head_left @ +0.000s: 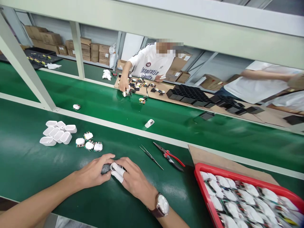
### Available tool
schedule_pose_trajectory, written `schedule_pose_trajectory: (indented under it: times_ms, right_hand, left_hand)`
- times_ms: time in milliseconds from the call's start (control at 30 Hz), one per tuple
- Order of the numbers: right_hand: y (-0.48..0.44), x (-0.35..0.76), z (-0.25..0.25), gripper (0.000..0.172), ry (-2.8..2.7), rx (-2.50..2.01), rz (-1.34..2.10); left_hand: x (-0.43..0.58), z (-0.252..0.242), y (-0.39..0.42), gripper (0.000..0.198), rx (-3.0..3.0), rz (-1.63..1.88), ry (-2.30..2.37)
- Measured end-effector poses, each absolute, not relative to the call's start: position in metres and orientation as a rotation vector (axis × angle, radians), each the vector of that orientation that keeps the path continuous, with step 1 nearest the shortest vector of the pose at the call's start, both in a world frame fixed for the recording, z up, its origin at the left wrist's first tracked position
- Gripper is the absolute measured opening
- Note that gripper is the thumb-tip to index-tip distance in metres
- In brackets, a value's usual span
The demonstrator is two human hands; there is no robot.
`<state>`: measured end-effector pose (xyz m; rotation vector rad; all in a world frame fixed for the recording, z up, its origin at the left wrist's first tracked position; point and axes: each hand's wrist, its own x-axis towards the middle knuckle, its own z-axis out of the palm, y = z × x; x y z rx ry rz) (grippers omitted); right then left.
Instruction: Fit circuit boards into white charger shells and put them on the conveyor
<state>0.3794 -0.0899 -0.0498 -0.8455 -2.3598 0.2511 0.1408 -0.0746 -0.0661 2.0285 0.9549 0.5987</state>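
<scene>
My left hand [96,171] is closed around a dark grey speckled rounded piece [105,168] above the green bench. At the same piece's right end is my right hand [133,177], with white covers on two fingertips and a watch on the wrist. Both hands grip it, and the fingers hide much of its shape. Beyond my left hand lie several small circuit boards with white tops [89,145]. White oval cups [58,135] stand grouped to their left. Tweezers [151,156] and red-and-black long-nose pliers [169,155] rest ahead of my right hand.
A red tray [206,193] full of white-topped boards stands at the right. Behind a pale rail runs a green conveyor belt [114,109] carrying a white part [149,123]. Across it, a co-worker [152,61] handles parts near black boxes [187,94]. A slanted post [26,60] rises at left.
</scene>
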Motion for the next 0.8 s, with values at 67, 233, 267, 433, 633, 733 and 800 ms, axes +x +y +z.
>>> schedule_pose_trajectory:
  times_ms: [67,233,267,433,633,733,800]
  right_hand:
    - [-0.092,0.381,-0.054,0.029,-2.373,-0.841,0.203]
    - [-0.096,0.381,-0.053,0.031,-2.268,-0.907,0.27]
    - [-0.096,0.381,-0.052,0.029,-2.267,-0.911,0.255]
    - [-0.1,0.381,-0.053,0.029,-2.233,-1.001,0.357]
    - [-0.102,0.384,-0.047,0.032,-2.355,-1.023,0.321]
    - [-0.096,0.396,-0.042,0.041,-2.232,-1.061,0.481]
    - [-0.087,0.412,-0.045,0.043,-2.112,-1.159,0.355]
  left_hand:
    - [0.141,-0.068,-0.075,0.063,2.039,0.611,0.958]
    - [0.142,-0.07,-0.077,0.062,2.067,0.638,0.95]
    - [0.142,-0.07,-0.077,0.062,2.072,0.643,0.945]
    - [0.142,-0.073,-0.076,0.064,2.088,0.683,0.93]
    - [0.143,-0.077,-0.078,0.061,2.085,0.702,0.957]
    - [0.141,-0.077,-0.078,0.058,2.142,0.708,0.947]
    - [0.139,-0.074,-0.076,0.053,2.23,0.713,0.924]
